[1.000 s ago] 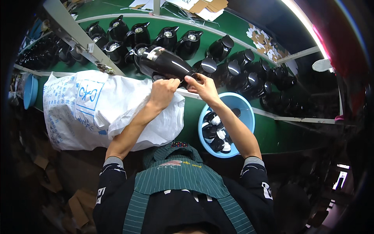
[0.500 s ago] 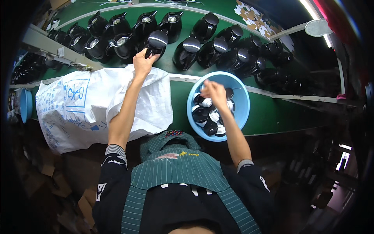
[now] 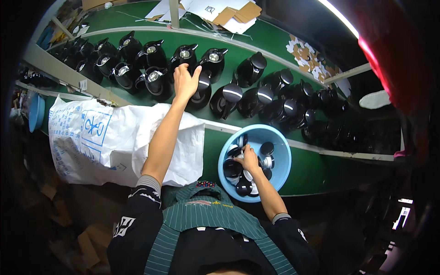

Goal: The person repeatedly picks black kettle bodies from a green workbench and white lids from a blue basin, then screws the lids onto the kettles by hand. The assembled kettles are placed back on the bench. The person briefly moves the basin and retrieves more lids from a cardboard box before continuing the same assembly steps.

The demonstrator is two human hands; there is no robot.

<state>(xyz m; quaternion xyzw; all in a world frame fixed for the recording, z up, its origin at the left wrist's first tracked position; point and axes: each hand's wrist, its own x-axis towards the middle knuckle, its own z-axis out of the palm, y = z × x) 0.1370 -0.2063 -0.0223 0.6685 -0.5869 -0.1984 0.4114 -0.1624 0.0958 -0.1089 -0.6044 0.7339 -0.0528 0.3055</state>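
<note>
My left hand (image 3: 185, 86) reaches across the bench with its thumb and fingers spread. Its fingertips are at the near side of a black jug (image 3: 184, 55) without a lid, and I cannot tell whether they touch it. Partly behind this hand stands a black jug with a lid on (image 3: 200, 97). Inside a light blue basin (image 3: 286, 158), my right hand (image 3: 250, 162) has its thumb and fingers bent round a black-and-white lid (image 3: 239, 154). Other round lids (image 3: 266, 148) lie loose around it.
Several lidless black jugs (image 3: 123, 73) stand in rows at the left; lidded ones (image 3: 264, 95) stand at the right. A white woven sack (image 3: 133, 133) lies left of the basin. Cardboard pieces (image 3: 238, 16) lie on the far shelf, and a metal post (image 3: 68, 68) crosses the left side.
My left hand has let go of the lidded jug and moved to a lidless one beyond it. My right hand has gone down among the lids. The view has shifted.
</note>
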